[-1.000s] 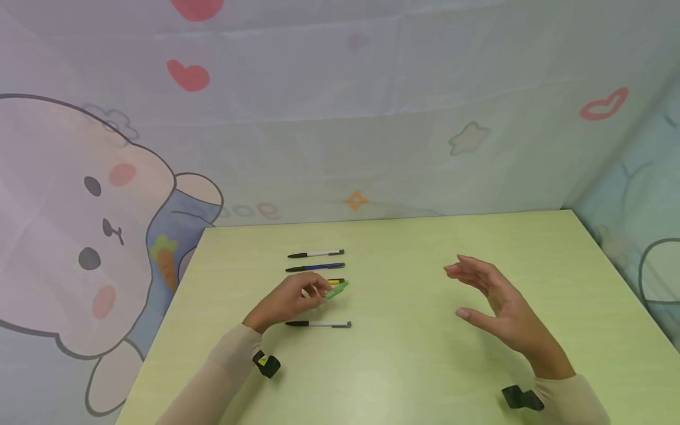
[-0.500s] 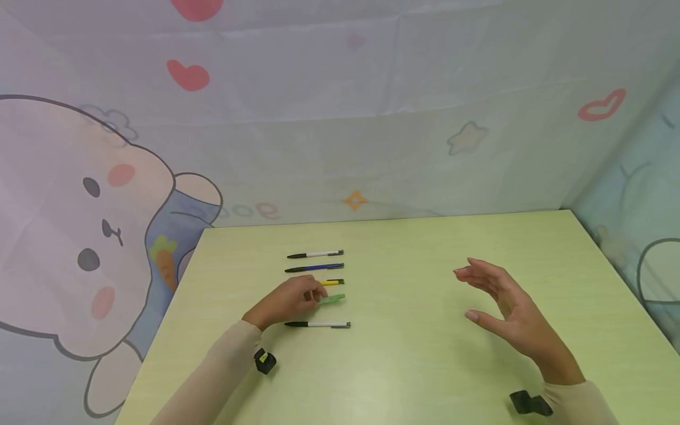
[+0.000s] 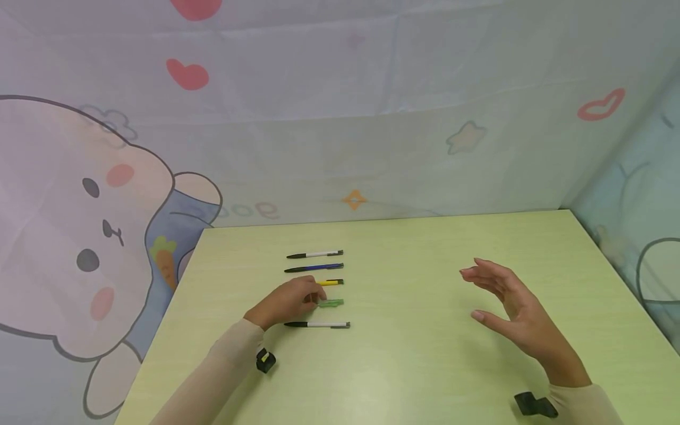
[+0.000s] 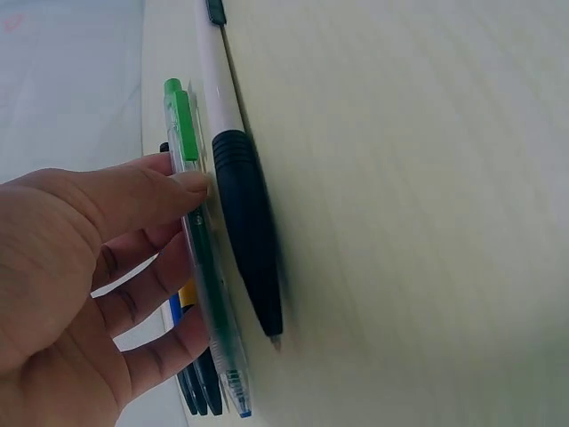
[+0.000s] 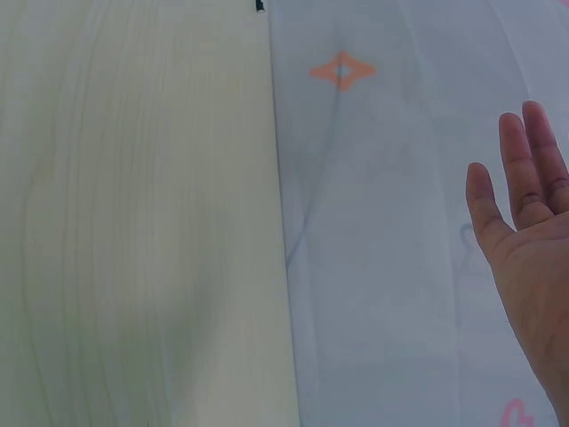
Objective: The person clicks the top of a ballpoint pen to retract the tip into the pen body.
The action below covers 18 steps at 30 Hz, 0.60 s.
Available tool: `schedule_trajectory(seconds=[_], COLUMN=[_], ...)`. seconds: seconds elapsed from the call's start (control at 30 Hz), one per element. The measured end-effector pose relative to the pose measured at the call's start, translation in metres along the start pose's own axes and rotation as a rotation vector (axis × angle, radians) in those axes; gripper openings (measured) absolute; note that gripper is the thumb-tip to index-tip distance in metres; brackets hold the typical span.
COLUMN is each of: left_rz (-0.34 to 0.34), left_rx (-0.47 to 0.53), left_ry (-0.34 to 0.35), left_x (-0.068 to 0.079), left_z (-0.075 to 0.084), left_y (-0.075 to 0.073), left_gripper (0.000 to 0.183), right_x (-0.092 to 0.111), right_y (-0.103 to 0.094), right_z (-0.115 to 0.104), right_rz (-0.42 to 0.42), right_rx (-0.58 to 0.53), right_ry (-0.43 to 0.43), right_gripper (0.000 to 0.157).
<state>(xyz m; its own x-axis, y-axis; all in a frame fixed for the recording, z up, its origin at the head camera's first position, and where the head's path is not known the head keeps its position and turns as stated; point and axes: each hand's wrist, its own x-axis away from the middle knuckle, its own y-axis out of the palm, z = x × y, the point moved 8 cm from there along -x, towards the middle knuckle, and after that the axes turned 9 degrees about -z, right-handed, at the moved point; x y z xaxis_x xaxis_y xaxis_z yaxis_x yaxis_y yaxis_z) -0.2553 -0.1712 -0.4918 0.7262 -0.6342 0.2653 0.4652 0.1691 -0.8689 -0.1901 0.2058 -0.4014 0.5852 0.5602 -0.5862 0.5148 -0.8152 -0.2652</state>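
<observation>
My left hand (image 3: 289, 301) pinches a clear pen with a green clip (image 4: 200, 258) between thumb and fingers, low at the table. In the head view only the green end of that pen shows past the fingertips. Just nearer to me lies a white pen with a black grip (image 3: 324, 324). On the far side are a yellow pen (image 3: 332, 282), partly covered by the hand, then a blue pen (image 3: 316, 267) and another white pen (image 3: 316, 254). Off to the right, my right hand (image 3: 517, 313) hovers over the table with relaxed, spread fingers, holding nothing.
The pens lie in a rough row on the left half of the pale table (image 3: 404, 354). Behind its far edge hangs a printed cloth (image 3: 329, 147) with hearts and a cartoon animal. Each wrist carries a small black camera.
The green pen has come down from a slanted pose to lie level with the row, its green end shifting slightly left and nearer. My right hand has drifted a little right.
</observation>
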Motion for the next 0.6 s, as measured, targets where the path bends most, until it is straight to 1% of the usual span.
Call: schedule_trajectory(seconds=[0.2,0.33,0.47,0.6], left_rz=[0.017,0.035,0.066,0.115], left_rx=[-0.013,-0.023,-0.032,-0.021], left_ry=[0.007,0.01,0.006,0.019], left_x=[0.0,0.002,0.005,0.01], left_z=[0.002,0.006,0.011,0.019], left_y=[-0.002,-0.003,-0.006,-0.008], left_gripper=[0.019,0.019,0.021,0.023], right_x=[-0.003,0.0,0.002,0.003], right_y=[0.002,0.0,-0.001,-0.001], right_z=[-0.006,0.001,0.004,0.005], right_rz=[0.001,0.003,0.002,0.002], right_rx=[-0.002,0.0,-0.003,-0.007], right_ry=[-0.004,0.004,-0.003,-0.004], right_gripper=[0.085,0.086,0.087,0.087])
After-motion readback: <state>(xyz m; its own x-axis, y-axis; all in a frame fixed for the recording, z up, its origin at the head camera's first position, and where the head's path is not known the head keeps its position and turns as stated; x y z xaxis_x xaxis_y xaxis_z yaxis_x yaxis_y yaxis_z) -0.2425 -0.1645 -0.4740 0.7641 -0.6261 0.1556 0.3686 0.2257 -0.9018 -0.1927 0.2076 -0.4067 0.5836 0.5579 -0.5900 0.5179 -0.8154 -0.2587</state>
